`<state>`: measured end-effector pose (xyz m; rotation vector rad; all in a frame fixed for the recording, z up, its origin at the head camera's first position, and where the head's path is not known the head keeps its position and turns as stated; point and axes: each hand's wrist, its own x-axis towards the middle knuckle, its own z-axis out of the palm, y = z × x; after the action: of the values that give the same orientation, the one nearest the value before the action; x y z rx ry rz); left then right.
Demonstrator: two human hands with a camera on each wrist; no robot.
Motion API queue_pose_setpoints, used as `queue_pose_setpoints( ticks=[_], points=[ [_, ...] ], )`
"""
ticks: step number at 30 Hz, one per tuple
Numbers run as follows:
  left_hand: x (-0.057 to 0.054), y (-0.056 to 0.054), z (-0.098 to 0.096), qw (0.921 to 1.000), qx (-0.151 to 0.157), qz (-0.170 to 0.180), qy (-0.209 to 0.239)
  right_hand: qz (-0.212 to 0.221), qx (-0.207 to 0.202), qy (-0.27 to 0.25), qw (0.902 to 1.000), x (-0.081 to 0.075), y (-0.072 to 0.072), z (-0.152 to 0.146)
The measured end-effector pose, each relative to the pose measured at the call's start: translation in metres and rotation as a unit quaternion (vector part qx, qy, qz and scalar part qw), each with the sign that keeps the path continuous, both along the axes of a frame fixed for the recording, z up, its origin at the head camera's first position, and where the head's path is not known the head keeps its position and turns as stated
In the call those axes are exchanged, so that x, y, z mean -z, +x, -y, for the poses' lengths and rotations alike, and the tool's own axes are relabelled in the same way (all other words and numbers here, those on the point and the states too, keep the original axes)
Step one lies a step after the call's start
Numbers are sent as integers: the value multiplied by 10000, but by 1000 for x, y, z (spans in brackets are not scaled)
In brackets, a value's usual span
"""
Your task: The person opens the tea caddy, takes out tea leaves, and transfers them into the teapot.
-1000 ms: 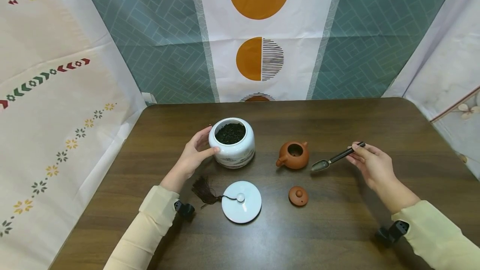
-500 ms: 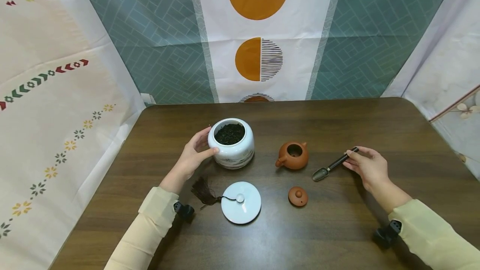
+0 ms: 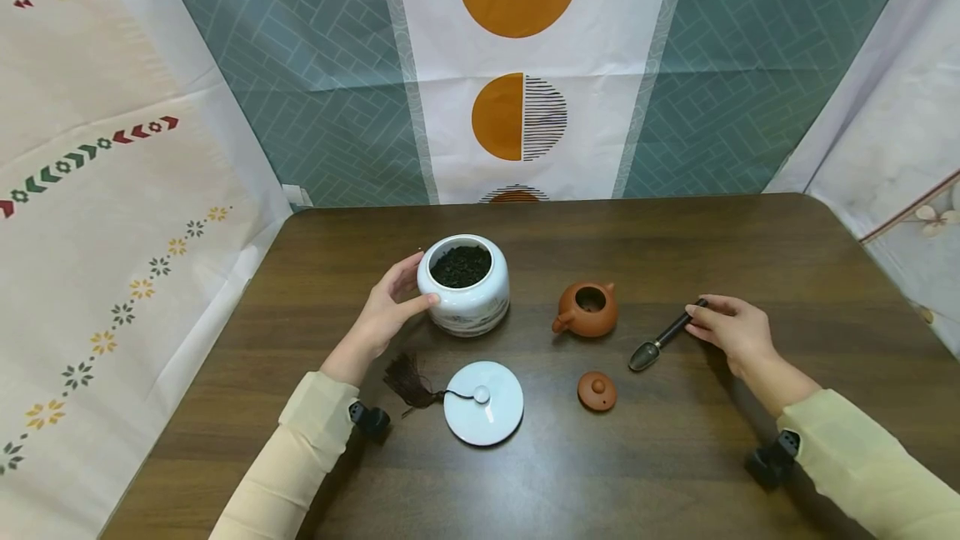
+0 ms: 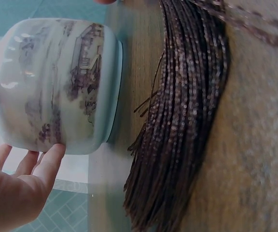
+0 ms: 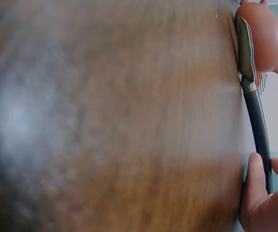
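My left hand (image 3: 384, 313) holds the left side of a white porcelain jar (image 3: 474, 307), thumb at the front of the shoulder and fingers around the far side. Dark tea leaves (image 3: 461, 267) fill the jar, whose painted landscape (image 4: 85, 67) faces the left wrist camera. On the right, my right hand (image 3: 738, 336) pinches the black handle of a tea scoop (image 3: 645, 355) near its end. The scoop's metal bowl points toward the lower left, low over the table. In the right wrist view the scoop (image 5: 257, 121) overlaps the clay teapot (image 5: 269, 41).
The brown, lidless teapot (image 3: 597, 325) stands between jar and scoop. Its small lid (image 3: 597, 392) lies in front of it. Nearer me is the jar's white lid (image 3: 491, 425), with a dark tassel (image 3: 408, 382) tied to its knob. The wooden table (image 3: 570, 482) meets hanging cloths behind.
My right hand has moved left and slightly nearer me, lowering the tea scoop toward the table; its bowl has shifted downward in view. The left hand and jar stay put.
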<state>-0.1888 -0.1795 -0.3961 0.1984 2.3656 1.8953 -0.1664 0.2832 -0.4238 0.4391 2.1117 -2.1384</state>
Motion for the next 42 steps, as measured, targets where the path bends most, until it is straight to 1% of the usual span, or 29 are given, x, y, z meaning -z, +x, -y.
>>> queue_pose_setpoints(
  ticks=[3, 7, 12, 16, 19, 21, 23, 26, 29, 32, 34, 37, 40, 42],
  points=[
    [0, 1, -1, 10000, 3, 14, -12, 101, -141, 251, 9995, -1, 0, -1],
    [1, 1, -1, 10000, -21, 22, -26, 156, -332, 725, 9967, -3, 0, -1],
    [1, -1, -2, 10000, -13, -25, -40, 91, -417, 1201, 9918, -6, 1, -2],
    [-3, -1, -2, 9999, -13, 1, -166, -60, -399, 1567, 9868, -9, 4, -1],
    [-9, 0, 0, 9993, -23, 19, -383, -355, -333, 1882, 9809, -14, 4, 0],
    [-15, 1, 0, 9985, -61, -10, -540, -593, -289, 2125, 9749, -19, 5, 2],
    [-21, 3, -1, 9977, -148, -57, -653, -788, -272, 2333, 9688, -25, 6, 3],
    [-30, 6, -2, 9960, -359, -203, -795, -1047, -260, 2496, 9623, -34, 8, 4],
    [-39, 9, -2, 9943, -626, -421, -753, -1302, -278, 2543, 9579, -41, 11, 5],
    [-46, 12, -4, 9928, -774, -677, -614, -1547, -329, 2655, 9511, -47, 14, 7],
    [-51, 14, -6, 9921, -761, -839, -537, -1677, -362, 2811, 9442, -50, 16, 10],
    [-58, 17, -12, 9921, -601, -1022, -422, -1822, -425, 3040, 9341, -55, 21, 14],
    [-63, 19, -20, 9920, -418, -1162, -254, -1904, -541, 3168, 9276, -58, 25, 19],
    [-64, 20, -27, 9917, -294, -1238, -158, -1956, -607, 3182, 9256, -58, 27, 23]
  ],
)
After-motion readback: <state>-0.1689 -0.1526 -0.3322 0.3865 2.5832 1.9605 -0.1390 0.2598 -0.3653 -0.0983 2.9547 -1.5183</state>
